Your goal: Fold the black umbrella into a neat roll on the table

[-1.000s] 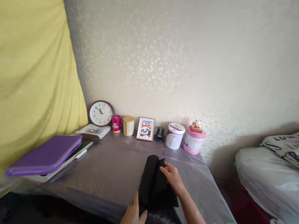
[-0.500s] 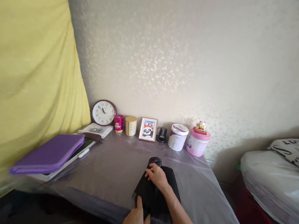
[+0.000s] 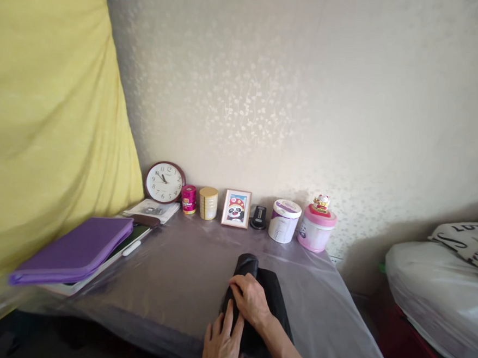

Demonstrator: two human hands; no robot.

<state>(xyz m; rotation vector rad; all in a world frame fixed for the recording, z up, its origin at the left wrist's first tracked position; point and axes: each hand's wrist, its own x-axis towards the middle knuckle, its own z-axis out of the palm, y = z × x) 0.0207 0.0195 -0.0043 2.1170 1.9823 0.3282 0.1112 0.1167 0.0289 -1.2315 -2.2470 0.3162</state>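
Note:
A black fabric bundle (image 3: 274, 296) lies on the table in front of me, with a thick rolled part along its left side whose rounded end points toward the wall. Its exact kind does not show. My right hand (image 3: 251, 299) is curled over this roll, its fingers bent round the left edge. Just nearer to me, my left hand (image 3: 223, 339) lies with stretched fingers on the lower left part of the fabric, its fingertips close to my right hand. Both hands and the right forearm hide much of the bundle.
A grey table (image 3: 175, 272) carries a purple folder (image 3: 74, 246) at left. Along the wall stand a clock (image 3: 165, 182), a pink can (image 3: 189, 199), a yellow-lidded jar (image 3: 208, 204), a picture frame (image 3: 236, 208), a black object (image 3: 258, 217) and two tubs (image 3: 284, 221).
My left hand has moved forward onto the fabric, fingers now stretched toward my right hand. The fabric's left flap no longer sticks out. My right hand has shifted slightly toward me.

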